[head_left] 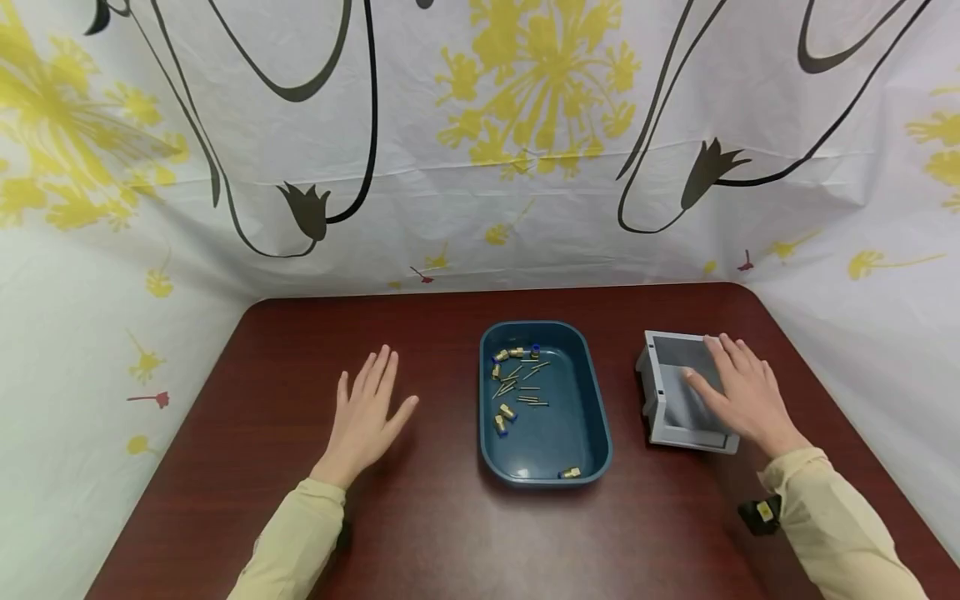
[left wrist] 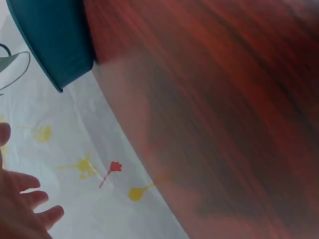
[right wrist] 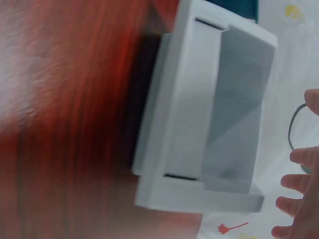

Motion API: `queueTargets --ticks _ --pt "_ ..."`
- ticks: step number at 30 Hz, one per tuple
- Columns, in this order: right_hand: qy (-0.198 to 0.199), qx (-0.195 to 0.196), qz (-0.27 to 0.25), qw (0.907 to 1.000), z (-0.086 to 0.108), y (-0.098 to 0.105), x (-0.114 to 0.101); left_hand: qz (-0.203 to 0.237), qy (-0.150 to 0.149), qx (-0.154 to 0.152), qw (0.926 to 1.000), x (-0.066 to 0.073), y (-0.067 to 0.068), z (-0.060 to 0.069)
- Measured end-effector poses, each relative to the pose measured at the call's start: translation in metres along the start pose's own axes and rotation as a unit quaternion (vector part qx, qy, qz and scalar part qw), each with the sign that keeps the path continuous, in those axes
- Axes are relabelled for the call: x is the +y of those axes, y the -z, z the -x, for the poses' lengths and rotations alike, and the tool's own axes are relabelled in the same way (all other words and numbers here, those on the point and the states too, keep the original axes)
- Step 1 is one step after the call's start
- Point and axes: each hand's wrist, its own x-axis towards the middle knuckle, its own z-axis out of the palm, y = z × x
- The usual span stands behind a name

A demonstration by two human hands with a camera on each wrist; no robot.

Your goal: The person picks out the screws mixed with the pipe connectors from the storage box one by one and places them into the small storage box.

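On the left part of the table my left hand (head_left: 366, 417) hovers with fingers spread, holding nothing. My right hand (head_left: 746, 393) is over the right side of a grey plastic bin (head_left: 693, 439), fingers extended; the right wrist view shows the hand (right wrist: 306, 194) apart from the bin (right wrist: 194, 99). Between the hands stands a dark blue tray (head_left: 551, 454). Several brass fittings with blue ends (head_left: 507, 412) lie in it, most along its left side, one fitting (head_left: 570, 473) near the front right corner. Several thin screws or pins (head_left: 528, 398) are scattered among them.
The dark red-brown wooden table (head_left: 420, 533) has rounded far corners. A white cloth with yellow flowers and dark stems (head_left: 525, 233) hangs behind it and along both sides. A small black device (head_left: 760, 515) sits at the right wrist.
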Motion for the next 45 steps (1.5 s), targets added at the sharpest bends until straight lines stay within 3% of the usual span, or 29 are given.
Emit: queueTargets --ticks 5,10,13,18,23,29,36,41,45 --pt "0.029 0.049 -0.004 0.9984 -0.014 0.006 -0.011 0.023 -0.022 0.050 0.9983 0.006 0.006 -0.010" --pt "0.059 0.079 -0.006 0.9951 -0.032 0.014 -0.028 0.038 -0.054 0.076 0.9950 0.016 0.013 -0.021" --pt "0.074 0.082 -0.016 0.9937 -0.043 0.019 -0.042 0.044 -0.067 0.073 0.9941 0.024 0.015 -0.027" --pt "0.087 0.066 -0.038 0.9934 -0.061 0.021 -0.068 0.043 -0.072 0.035 0.9958 0.039 0.016 -0.033" --pt "0.094 0.018 -0.054 0.9939 -0.077 0.016 -0.090 0.022 -0.082 -0.006 0.9964 0.052 0.012 -0.037" --pt "0.150 -0.053 -0.070 0.9848 -0.092 0.002 -0.115 0.007 -0.096 -0.060 0.9935 0.064 0.002 -0.037" --pt "0.189 -0.182 -0.110 0.9588 -0.108 -0.016 -0.141 0.000 -0.122 -0.089 0.9885 0.071 -0.010 -0.038" --pt "0.177 -0.267 -0.144 0.9363 -0.119 -0.028 -0.154 0.014 -0.118 -0.104 0.9875 0.073 -0.013 -0.037" --pt "0.152 -0.310 -0.162 0.9244 -0.125 -0.040 -0.160 0.018 -0.117 -0.109 0.9870 0.075 -0.015 -0.038"
